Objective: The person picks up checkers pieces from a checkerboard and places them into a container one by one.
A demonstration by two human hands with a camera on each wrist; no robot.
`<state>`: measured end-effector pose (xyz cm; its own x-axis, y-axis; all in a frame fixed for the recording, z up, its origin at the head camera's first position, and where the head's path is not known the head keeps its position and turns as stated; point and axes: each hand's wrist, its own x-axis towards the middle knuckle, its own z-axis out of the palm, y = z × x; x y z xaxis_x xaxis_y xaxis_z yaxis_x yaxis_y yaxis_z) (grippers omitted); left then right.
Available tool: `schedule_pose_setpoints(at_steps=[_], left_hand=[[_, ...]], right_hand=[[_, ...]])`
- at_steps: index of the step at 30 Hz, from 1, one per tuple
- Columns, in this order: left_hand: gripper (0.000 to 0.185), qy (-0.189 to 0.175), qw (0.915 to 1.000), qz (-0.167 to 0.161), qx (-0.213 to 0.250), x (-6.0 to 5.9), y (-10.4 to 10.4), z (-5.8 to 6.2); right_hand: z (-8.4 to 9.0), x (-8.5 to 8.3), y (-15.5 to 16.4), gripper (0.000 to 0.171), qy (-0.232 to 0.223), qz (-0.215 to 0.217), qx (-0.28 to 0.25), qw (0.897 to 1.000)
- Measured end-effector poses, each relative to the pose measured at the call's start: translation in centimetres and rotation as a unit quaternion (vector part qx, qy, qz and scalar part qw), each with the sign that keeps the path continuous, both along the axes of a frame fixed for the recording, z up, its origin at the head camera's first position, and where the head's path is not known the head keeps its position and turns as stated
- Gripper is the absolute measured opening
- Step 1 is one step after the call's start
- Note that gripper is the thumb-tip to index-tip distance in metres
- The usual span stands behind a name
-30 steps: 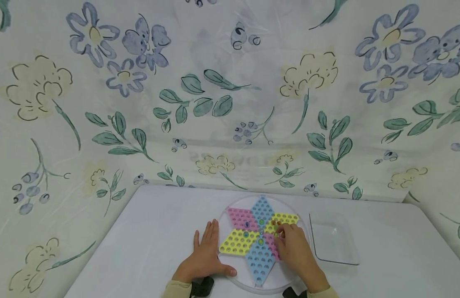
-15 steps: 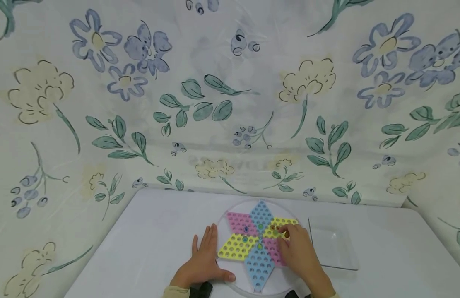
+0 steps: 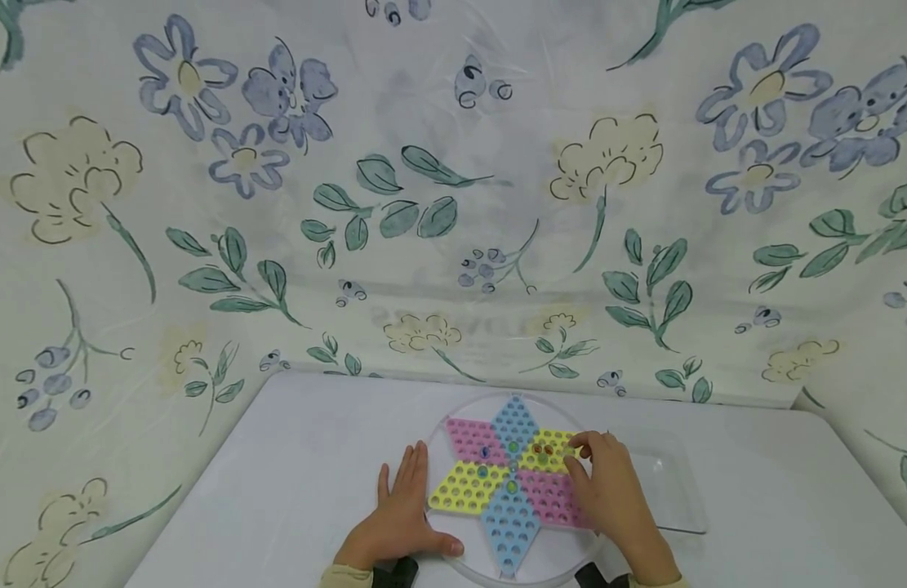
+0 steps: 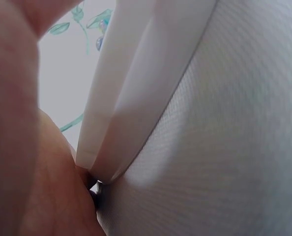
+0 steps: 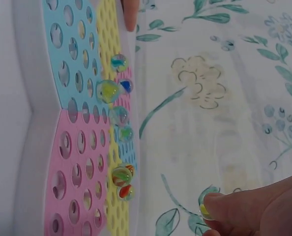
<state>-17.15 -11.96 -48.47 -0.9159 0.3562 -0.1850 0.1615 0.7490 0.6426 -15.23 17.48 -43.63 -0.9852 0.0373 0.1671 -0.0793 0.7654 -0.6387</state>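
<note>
A star-shaped peg board (image 3: 508,514) with pink, blue and yellow holed segments lies on a round clear base (image 3: 468,565) near the table's front edge. Several glass marbles (image 3: 512,447) sit in holes near its centre, and they show too in the right wrist view as marbles (image 5: 108,91). My left hand (image 3: 404,500) lies flat on the table beside the board, thumb against the base's rim (image 4: 136,98). My right hand (image 3: 581,451) hovers over the right yellow point. Its fingertips (image 5: 219,204) pinch a yellow-green marble (image 5: 203,211).
A clear shallow plastic tray (image 3: 669,490) stands just right of the board, partly behind my right hand. The white table (image 3: 291,457) ends at a floral cloth backdrop (image 3: 453,204) that rises behind and on both sides.
My right hand has moved from the lower pink segment up and to the right, to the tip of the yellow point. The left hand has stayed flat in place.
</note>
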Motion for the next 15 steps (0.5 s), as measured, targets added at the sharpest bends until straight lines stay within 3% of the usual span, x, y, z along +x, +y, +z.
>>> schedule_pose_setpoints(at_steps=[15], left_hand=[[0.147,0.004,1.0,-0.001,0.004,0.0,-0.1,0.0]], right_hand=[[0.4,-0.3,2.0,0.021,0.013,-0.021,-0.005,1.0]])
